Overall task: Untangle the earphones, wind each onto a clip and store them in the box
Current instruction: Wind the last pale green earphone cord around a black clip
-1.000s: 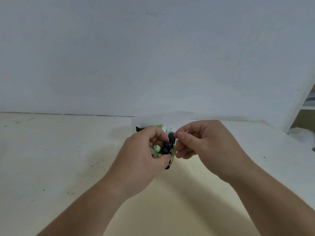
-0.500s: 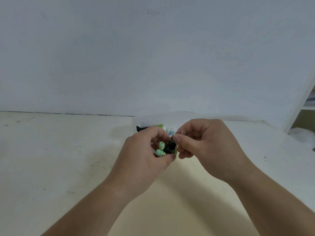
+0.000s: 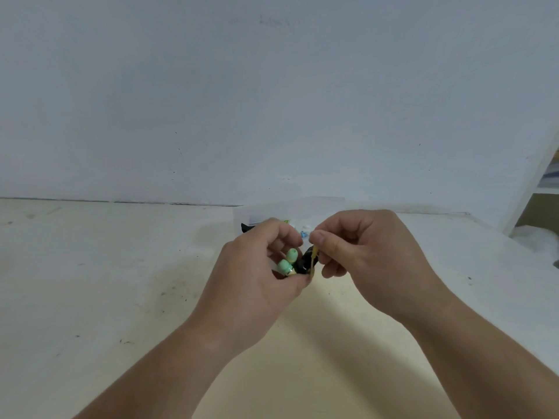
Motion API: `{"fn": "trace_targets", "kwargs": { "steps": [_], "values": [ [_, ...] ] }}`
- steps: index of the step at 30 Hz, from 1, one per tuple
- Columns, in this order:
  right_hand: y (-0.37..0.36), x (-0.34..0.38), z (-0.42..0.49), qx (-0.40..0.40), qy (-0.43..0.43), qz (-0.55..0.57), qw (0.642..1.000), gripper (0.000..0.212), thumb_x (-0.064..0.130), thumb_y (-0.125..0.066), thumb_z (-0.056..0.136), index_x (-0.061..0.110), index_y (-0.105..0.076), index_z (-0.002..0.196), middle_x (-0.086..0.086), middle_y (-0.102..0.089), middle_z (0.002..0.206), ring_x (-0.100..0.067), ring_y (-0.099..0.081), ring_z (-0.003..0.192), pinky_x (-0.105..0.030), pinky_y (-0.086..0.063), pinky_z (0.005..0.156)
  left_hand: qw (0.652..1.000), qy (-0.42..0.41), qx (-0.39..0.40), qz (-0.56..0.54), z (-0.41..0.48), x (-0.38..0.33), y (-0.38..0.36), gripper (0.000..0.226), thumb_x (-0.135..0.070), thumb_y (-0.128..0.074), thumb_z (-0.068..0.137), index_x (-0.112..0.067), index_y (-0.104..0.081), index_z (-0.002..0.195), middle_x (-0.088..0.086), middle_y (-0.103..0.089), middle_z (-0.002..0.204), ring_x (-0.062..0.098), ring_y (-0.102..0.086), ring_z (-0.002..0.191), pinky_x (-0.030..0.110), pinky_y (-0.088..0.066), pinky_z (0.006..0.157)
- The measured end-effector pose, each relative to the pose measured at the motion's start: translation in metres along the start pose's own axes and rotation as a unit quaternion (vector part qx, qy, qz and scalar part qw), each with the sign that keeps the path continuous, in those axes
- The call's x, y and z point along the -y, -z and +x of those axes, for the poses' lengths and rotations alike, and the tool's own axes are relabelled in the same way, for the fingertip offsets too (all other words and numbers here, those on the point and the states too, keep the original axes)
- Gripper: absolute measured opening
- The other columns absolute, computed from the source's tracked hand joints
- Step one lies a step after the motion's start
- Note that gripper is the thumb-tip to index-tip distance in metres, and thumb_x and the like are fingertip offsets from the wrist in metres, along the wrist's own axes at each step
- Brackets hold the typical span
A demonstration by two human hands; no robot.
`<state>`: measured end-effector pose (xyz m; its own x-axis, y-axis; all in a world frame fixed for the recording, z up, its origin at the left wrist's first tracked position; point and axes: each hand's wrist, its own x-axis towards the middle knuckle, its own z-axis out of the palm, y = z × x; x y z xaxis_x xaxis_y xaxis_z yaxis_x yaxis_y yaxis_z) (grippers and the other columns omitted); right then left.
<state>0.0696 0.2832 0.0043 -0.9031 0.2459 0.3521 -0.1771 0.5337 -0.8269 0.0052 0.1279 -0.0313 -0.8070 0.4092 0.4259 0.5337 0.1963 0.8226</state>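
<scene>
My left hand (image 3: 257, 273) grips a black clip (image 3: 304, 264) with green earphones on it; two pale green earbuds (image 3: 287, 261) stick up between my fingers. My right hand (image 3: 363, 252) pinches the yellowish-green cable (image 3: 314, 252) right at the clip, thumb against forefinger. Both hands are held above the table in front of a clear plastic box (image 3: 317, 207), which holds some black, green and blue items that my hands mostly hide.
The white table (image 3: 121, 267) runs back to a pale wall. At the far right stands a white shelf unit (image 3: 535, 182), with a white crumpled thing (image 3: 535, 237) at its foot.
My right hand has moved slightly up and closer to the clip with the cable. The green earbuds now show more clearly between the fingers of my left hand.
</scene>
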Motion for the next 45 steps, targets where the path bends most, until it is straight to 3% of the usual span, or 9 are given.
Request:
{"fn": "trace_targets", "kwargs": {
  "steps": [8, 14, 18, 22, 27, 35, 38, 41, 45],
  "values": [
    [0.002, 0.000, 0.002, -0.045, -0.018, 0.010, 0.999, 0.019, 0.014, -0.066, 0.093, 0.014, -0.072, 0.074, -0.001, -0.069, 0.061, -0.011, -0.066, 0.051, -0.019, -0.050, 0.052, 0.999, 0.008, 0.003, -0.048, 0.002, 0.000, 0.001, 0.029, -0.011, -0.086, 0.072, -0.032, -0.069, 0.085, -0.009, -0.067, 0.082, 0.025, -0.067, 0.072, 0.049, -0.059, 0.073],
    [0.001, -0.002, 0.002, -0.035, -0.015, -0.014, 0.999, 0.019, 0.017, -0.067, 0.092, 0.017, -0.073, 0.074, -0.001, -0.070, 0.063, -0.013, -0.068, 0.055, -0.029, -0.055, 0.059, 0.996, -0.001, 0.046, -0.070, 0.001, -0.001, 0.004, 0.028, -0.006, -0.082, 0.075, -0.030, -0.073, 0.087, -0.013, -0.064, 0.081, 0.019, -0.064, 0.069, 0.040, -0.058, 0.076],
    [0.002, -0.002, 0.004, -0.040, -0.014, -0.019, 0.999, 0.020, 0.018, -0.067, 0.093, 0.017, -0.072, 0.073, 0.000, -0.070, 0.063, -0.012, -0.068, 0.055, -0.036, -0.056, 0.063, 0.997, 0.004, 0.040, -0.062, 0.000, -0.001, 0.001, 0.023, -0.013, -0.083, 0.075, -0.028, -0.071, 0.088, -0.009, -0.067, 0.082, 0.021, -0.063, 0.070, 0.050, -0.059, 0.072],
    [0.002, 0.001, 0.001, -0.016, 0.009, -0.011, 1.000, 0.020, 0.021, -0.070, 0.090, 0.024, -0.074, 0.071, 0.005, -0.068, 0.060, -0.007, -0.064, 0.055, -0.030, -0.054, 0.061, 0.999, 0.016, 0.009, -0.046, 0.003, 0.003, 0.001, 0.025, -0.013, -0.084, 0.074, -0.031, -0.072, 0.086, -0.009, -0.070, 0.082, 0.015, -0.064, 0.074, 0.045, -0.060, 0.067],
    [-0.003, 0.000, 0.000, 0.008, 0.013, 0.022, 1.000, 0.015, 0.011, -0.073, 0.087, 0.019, -0.077, 0.074, 0.000, -0.069, 0.059, -0.008, -0.059, 0.052, -0.024, -0.051, 0.053, 0.997, 0.018, 0.050, -0.048, -0.002, -0.001, -0.002, 0.030, -0.014, -0.084, 0.074, -0.035, -0.071, 0.090, -0.012, -0.068, 0.082, 0.009, -0.065, 0.065, 0.028, -0.055, 0.065],
    [-0.005, -0.003, -0.001, -0.008, 0.029, 0.052, 0.998, 0.008, 0.010, -0.080, 0.081, 0.018, -0.078, 0.078, 0.003, -0.072, 0.069, -0.012, -0.065, 0.060, -0.031, -0.055, 0.060, 0.993, 0.006, 0.008, -0.115, -0.003, -0.004, -0.005, 0.047, -0.005, -0.082, 0.075, -0.041, -0.060, 0.096, -0.002, -0.070, 0.087, 0.007, -0.066, 0.078, 0.030, -0.053, 0.065],
    [-0.011, -0.003, -0.002, -0.030, 0.055, 0.032, 0.998, 0.016, 0.009, -0.081, 0.078, 0.024, -0.079, 0.073, 0.011, -0.064, 0.069, -0.004, -0.057, 0.057, -0.019, -0.043, 0.054, 0.993, -0.014, 0.017, -0.116, -0.005, -0.005, -0.006, 0.050, -0.006, -0.081, 0.078, -0.044, -0.059, 0.102, -0.004, -0.069, 0.090, 0.010, -0.067, 0.087, 0.035, -0.057, 0.071],
    [-0.014, -0.004, -0.001, -0.056, 0.025, 0.041, 0.997, 0.015, 0.015, -0.085, 0.074, 0.025, -0.074, 0.074, 0.012, -0.051, 0.066, -0.003, -0.045, 0.050, -0.014, -0.035, 0.048, 0.993, -0.039, 0.023, -0.110, -0.008, -0.008, -0.008, 0.054, -0.003, -0.077, 0.081, -0.046, -0.059, 0.109, -0.008, -0.067, 0.094, 0.012, -0.066, 0.100, 0.045, -0.059, 0.082],
    [-0.012, -0.007, 0.001, -0.086, -0.009, -0.009, 0.996, 0.036, 0.039, -0.084, 0.071, 0.020, -0.056, 0.082, 0.004, -0.050, 0.070, -0.009, -0.042, 0.055, -0.015, -0.031, 0.047, 0.990, -0.063, 0.002, -0.122, -0.009, -0.009, -0.009, 0.044, 0.008, -0.070, 0.083, -0.031, -0.066, 0.102, -0.007, -0.067, 0.094, 0.015, -0.069, 0.093, 0.044, -0.060, 0.082]
  ]
}}
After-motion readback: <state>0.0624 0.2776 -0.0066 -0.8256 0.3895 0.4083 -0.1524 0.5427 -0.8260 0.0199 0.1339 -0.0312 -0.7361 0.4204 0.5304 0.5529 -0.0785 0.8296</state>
